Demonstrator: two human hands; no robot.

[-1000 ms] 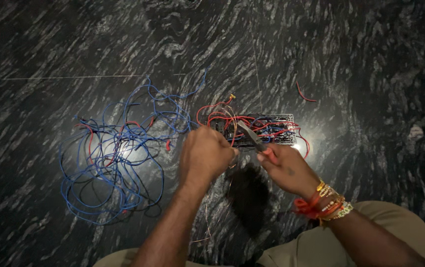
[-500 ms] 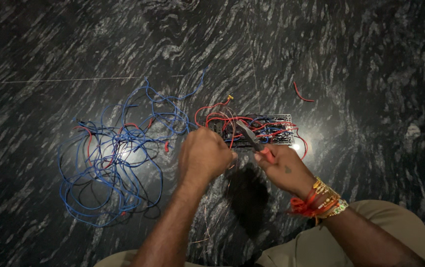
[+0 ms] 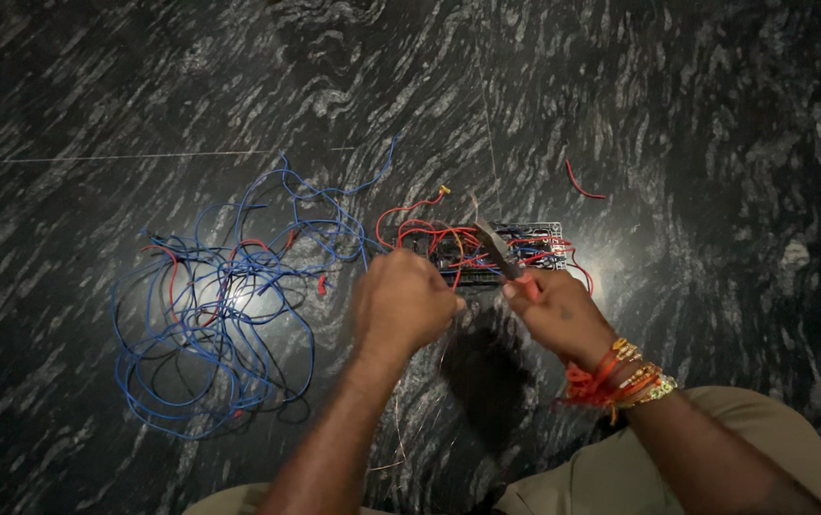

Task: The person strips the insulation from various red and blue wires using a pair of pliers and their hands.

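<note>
Far left: big loose tangle of blue wire (image 3: 210,324) with a few red strands mixed in, sprawled on the dark marbled floor (image 3: 95,86), too knotted to trace any single strand. Left hand (image 3: 401,305) next, curled into a tight fist with fingers (image 3: 434,310) folded under and mostly hidden from above; pinching something thin, probably a wire end, but hard to make out. Just past both hands, a small circuit board (image 3: 487,250) crammed with red and blue jumper wires, near edge cut off by the knuckles, glare beside it washing out detail. Right hand (image 3: 553,310) closed around red-handled pliers (image 3: 496,250), handles buried in the palm, only the grey jaws poking out over the board. Bracelets (image 3: 625,377) on that wrist. Farther right, a stray bit of red wire (image 3: 582,183) lying alone, well apart.
</note>
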